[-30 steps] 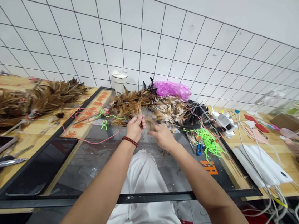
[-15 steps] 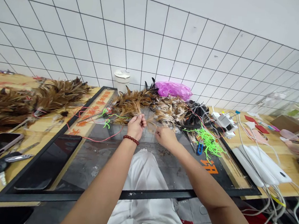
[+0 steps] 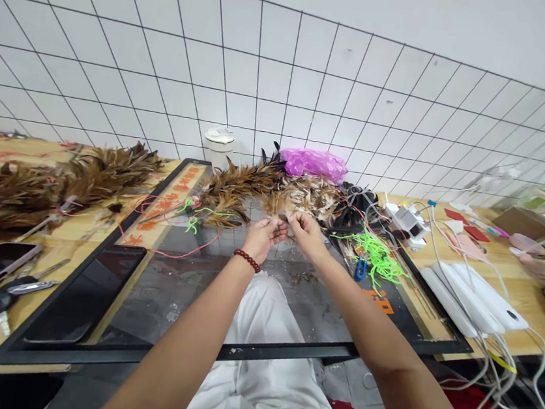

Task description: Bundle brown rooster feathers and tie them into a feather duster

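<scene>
My left hand (image 3: 265,235), a beaded bracelet at its wrist, is closed on the lower ends of a small bunch of tan feathers (image 3: 276,203) that fans upward. My right hand (image 3: 306,234) pinches at the same spot, its fingertips meeting the left ones. Exactly which feather ends lie in the right fingers is too small to see. Behind the hands are a pile of pale brown feathers (image 3: 320,195) and a heap of golden-brown feathers (image 3: 235,187). Dark feathers (image 3: 358,204) lie to the right of the pale ones.
A glass-topped black frame (image 3: 285,350) lies under my hands. Green strings (image 3: 379,259) and small blue snips (image 3: 360,269) are at its right. Phones, keys (image 3: 2,305) and brown feather strands (image 3: 103,175) occupy the left; white chargers and cables (image 3: 478,300) the right. Behind are a cup (image 3: 220,149) and purple bag (image 3: 314,163).
My two hands have come together from slightly apart. The left has moved right with its feathers, and the feather that stuck out from the right hand is now at the joined fingertips.
</scene>
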A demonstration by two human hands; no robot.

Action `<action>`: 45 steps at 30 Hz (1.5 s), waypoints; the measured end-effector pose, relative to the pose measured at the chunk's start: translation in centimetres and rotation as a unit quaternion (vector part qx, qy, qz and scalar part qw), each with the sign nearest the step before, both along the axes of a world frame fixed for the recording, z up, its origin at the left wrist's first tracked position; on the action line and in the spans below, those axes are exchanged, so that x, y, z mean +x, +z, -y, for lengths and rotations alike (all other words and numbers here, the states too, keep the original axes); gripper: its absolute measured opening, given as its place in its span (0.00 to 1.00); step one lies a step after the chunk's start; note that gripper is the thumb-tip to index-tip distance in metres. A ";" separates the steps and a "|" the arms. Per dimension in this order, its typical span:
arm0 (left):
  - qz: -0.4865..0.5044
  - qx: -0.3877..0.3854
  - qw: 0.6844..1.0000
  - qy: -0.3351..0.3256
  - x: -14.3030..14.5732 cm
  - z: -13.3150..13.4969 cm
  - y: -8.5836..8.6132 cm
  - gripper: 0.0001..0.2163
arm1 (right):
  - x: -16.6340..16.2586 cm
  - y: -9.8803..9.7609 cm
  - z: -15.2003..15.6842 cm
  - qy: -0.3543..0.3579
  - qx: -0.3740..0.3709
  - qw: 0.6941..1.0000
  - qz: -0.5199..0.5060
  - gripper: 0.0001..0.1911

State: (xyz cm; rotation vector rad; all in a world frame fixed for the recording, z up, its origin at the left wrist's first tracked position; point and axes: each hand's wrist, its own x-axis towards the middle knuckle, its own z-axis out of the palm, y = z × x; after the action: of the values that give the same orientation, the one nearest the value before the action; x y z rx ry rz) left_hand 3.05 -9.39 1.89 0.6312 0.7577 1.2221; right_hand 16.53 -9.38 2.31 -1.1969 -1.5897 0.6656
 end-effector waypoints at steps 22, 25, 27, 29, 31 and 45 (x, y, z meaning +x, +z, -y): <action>-0.029 0.005 0.996 -0.083 0.4 0.5 -0.1 0.05 | 0.7 0.8 0.4 0.057 -0.045 0.997 -0.012 0.15; -0.045 -0.003 0.987 -0.152 0.4 0.8 0.0 0.05 | 0.7 0.5 0.2 0.092 -0.140 0.979 -0.114 0.20; -0.047 -0.007 0.983 -0.179 0.4 0.9 0.0 0.05 | 0.8 0.4 0.2 0.077 -0.158 0.975 -0.138 0.21; -0.043 -0.006 0.981 -0.189 0.4 1.0 0.1 0.04 | 0.9 0.5 0.3 0.080 -0.154 0.975 -0.136 0.22; -0.040 -0.008 0.985 -0.166 0.4 0.9 0.0 0.03 | 1.0 0.8 0.3 0.101 -0.124 0.982 -0.100 0.21; -0.041 -0.003 0.991 -0.128 0.2 0.7 0.1 0.04 | 2.3 0.7 -0.1 0.163 -0.129 0.978 -0.012 0.27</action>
State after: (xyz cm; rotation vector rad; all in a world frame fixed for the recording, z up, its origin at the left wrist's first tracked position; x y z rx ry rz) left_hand 3.29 -10.13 2.04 0.7533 0.7235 0.9641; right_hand 18.82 -9.24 2.99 -1.1139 -1.7357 1.1226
